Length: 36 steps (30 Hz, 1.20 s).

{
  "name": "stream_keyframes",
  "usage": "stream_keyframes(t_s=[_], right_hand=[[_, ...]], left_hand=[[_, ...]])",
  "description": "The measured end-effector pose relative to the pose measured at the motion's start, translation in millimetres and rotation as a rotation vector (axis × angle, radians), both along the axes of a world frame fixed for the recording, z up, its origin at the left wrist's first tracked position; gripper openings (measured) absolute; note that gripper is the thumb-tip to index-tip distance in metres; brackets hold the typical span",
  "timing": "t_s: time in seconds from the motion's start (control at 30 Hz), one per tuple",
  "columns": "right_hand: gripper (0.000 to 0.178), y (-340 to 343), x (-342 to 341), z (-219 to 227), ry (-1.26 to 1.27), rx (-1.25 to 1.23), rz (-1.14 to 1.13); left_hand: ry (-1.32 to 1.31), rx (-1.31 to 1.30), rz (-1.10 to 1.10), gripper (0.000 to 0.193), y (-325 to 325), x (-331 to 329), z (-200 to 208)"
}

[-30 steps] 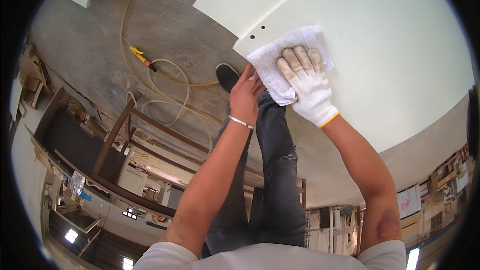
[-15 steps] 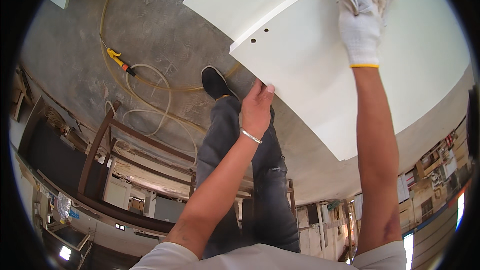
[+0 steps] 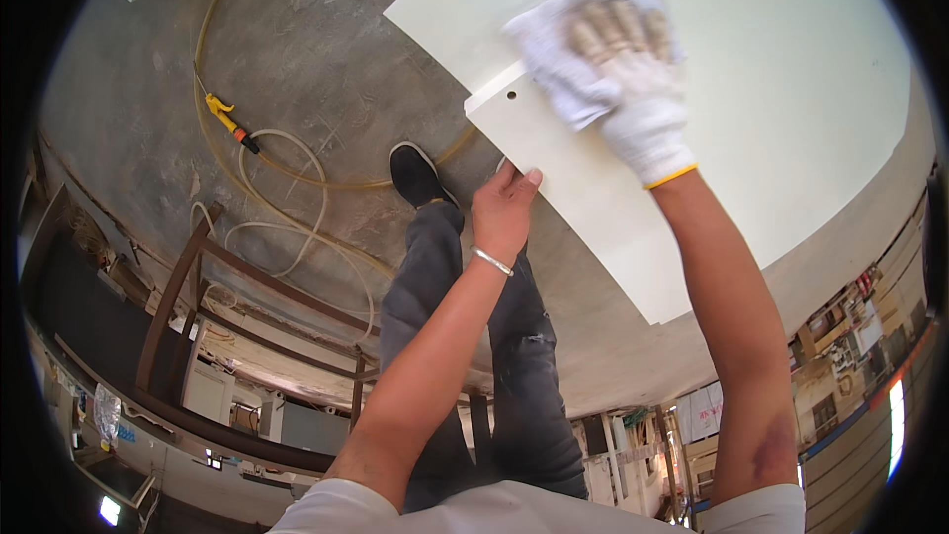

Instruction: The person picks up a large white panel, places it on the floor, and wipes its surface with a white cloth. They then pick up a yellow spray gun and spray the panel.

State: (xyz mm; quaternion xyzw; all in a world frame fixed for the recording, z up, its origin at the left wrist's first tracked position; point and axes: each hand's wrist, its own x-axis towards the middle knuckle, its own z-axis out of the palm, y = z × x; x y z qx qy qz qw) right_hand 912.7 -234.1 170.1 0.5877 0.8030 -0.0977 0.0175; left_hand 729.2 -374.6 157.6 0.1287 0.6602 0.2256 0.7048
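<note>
The right hand (image 3: 631, 61) wears a white knitted glove, soiled at the fingers and trimmed with yellow at the cuff. It is laid out nearly flat, fingers a little apart, over a fluffy white cloth (image 3: 554, 35); hand and cloth are both slightly blurred. The soft, creased cloth lies on the smooth white panel (image 3: 791, 129), near its squared left corner, and spills past the long edge there. The bare left hand (image 3: 502, 210) has the panel's near edge pinched, thumb at the rim and fingers going under, their tips hidden from me. A shiny metal bangle (image 3: 491, 261) rings that wrist.

Beside the cloth, a round dark hole (image 3: 511, 95) is cut through the panel close to the corner. A second white board (image 3: 440, 12) shows beyond that long edge, just as plain and sleek.

Below are dark, worn trousers (image 3: 524, 366) and a black shoe (image 3: 415, 176) on scuffed grey concrete (image 3: 326, 30). Off to the left, a yellow air gun (image 3: 219, 114) lies by loops of pale, flexible hose (image 3: 324, 183). Nearer the person's side stands a brown, straight-barred frame (image 3: 287, 282).
</note>
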Motion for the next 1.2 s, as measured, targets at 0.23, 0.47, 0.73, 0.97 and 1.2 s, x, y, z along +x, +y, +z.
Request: stream_keyframes(t_s=[0.23, 0.47, 0.73, 0.97, 1.2], right_hand=[[0.059, -24.8, -5.2, 0.2, 0.103, -0.224, 0.109], [0.057, -14.8, -10.0, -1.1, 0.140, -0.073, -0.046], [0.056, -16.6, -30.2, -4.4, 0.033, -0.056, -0.055], [0.059, 21.3, 27.2, -16.2, 0.146, 0.060, -0.193], [0.053, -40.7, -71.0, 7.7, 0.357, -0.294, 0.060]], left_hand=[[-0.010, -0.021, 0.042, 0.044, -1.0, 0.9, -4.5], [0.049, -0.042, 0.021, 0.042, 0.5, 4.9, -0.3], [0.086, -0.018, 0.006, 0.032, 4.7, 4.6, 3.0], [-0.084, -0.037, 0.106, 0.046, -1.1, -4.6, -4.1], [-0.590, -0.136, 0.797, 0.044, -9.2, -9.6, -19.7]])
